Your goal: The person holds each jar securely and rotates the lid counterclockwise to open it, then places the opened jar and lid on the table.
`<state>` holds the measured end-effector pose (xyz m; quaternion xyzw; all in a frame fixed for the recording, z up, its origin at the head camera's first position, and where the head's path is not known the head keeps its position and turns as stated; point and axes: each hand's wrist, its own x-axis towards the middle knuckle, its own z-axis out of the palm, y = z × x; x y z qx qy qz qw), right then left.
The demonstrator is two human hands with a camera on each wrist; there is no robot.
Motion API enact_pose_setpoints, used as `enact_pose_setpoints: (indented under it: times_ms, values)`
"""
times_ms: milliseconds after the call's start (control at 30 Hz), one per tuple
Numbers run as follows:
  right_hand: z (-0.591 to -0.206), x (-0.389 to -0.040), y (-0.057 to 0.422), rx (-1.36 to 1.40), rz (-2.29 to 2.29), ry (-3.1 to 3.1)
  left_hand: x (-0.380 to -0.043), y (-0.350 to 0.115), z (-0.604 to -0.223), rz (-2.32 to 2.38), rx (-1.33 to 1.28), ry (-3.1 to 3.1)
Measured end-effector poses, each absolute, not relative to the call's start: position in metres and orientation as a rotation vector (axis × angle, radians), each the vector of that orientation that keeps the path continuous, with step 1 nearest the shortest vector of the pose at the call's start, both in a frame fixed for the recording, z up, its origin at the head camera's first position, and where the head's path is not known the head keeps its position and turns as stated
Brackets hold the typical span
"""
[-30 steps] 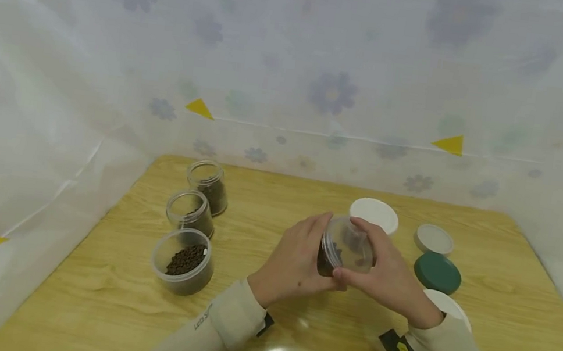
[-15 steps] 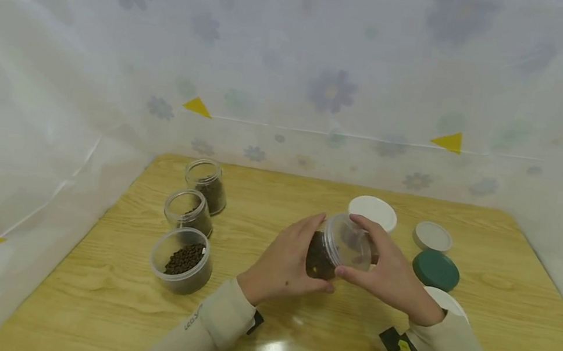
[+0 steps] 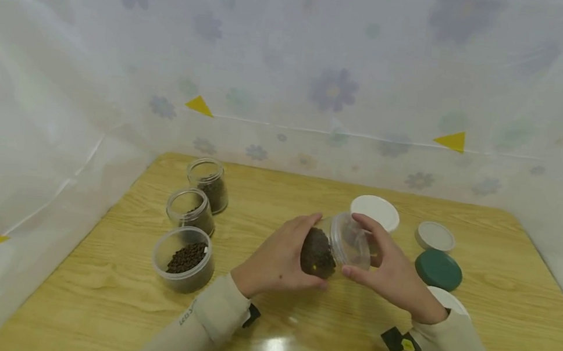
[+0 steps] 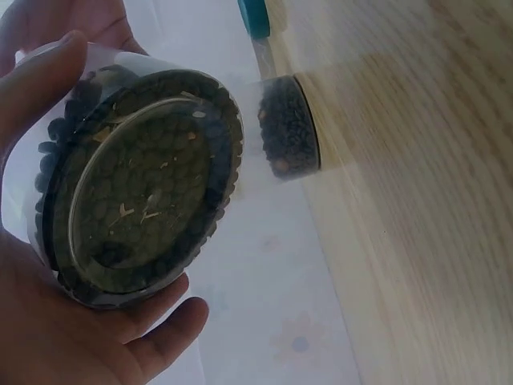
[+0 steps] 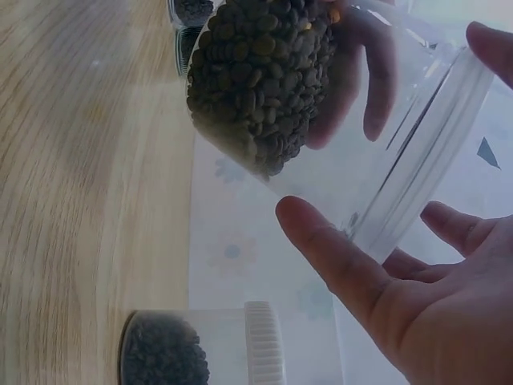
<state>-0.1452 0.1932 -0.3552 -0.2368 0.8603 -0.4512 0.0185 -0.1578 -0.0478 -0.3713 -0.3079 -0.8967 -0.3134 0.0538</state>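
Observation:
My left hand grips the body of a clear plastic jar part filled with dark brown pellets. The jar leans over, its base toward the left palm and its ridged rim toward the right. Around the rim end, thumb and fingers of my right hand hold it from opposite sides. In the right wrist view the pellets lie in a slanted heap inside the jar. Whether a clear lid covers the mouth, I cannot tell.
At the left stand two open jars and a wide clear tub with brown pellets. White-topped, pale grey and green lids stand to the right. Behind the wooden table hangs a flowered plastic sheet.
My left hand has shifted left, and the jar has turned so that more of its pellet-filled body shows between the hands. My right hand has stayed nearly in place.

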Motion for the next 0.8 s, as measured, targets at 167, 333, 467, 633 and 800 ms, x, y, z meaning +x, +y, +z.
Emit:
enact_pose_setpoints:
  times_ms: [167, 333, 467, 633, 800]
  values:
    - [-0.355, -0.146, 0.193, -0.767, -1.357, 2.673, -0.157, -0.049, -0.371, -0.929, -0.902, -2.715]
    - [-0.355, -0.147, 0.194, -0.781, -1.266, 2.702, -0.156, -0.051, -0.368, -0.883, -0.876, -2.690]
    - [-0.351, -0.147, 0.191, -0.708, -1.217, 2.710, -0.156, -0.051, -0.369, -0.809, -0.882, -2.656]
    - [-0.346, -0.149, 0.184, -0.551, -1.169, 2.730, -0.157, -0.050, -0.373, -0.690, -0.889, -2.647]
    - [-0.344, -0.148, 0.181, -0.495, -1.201, 2.725, -0.156, -0.048, -0.375, -0.661, -0.897, -2.637]
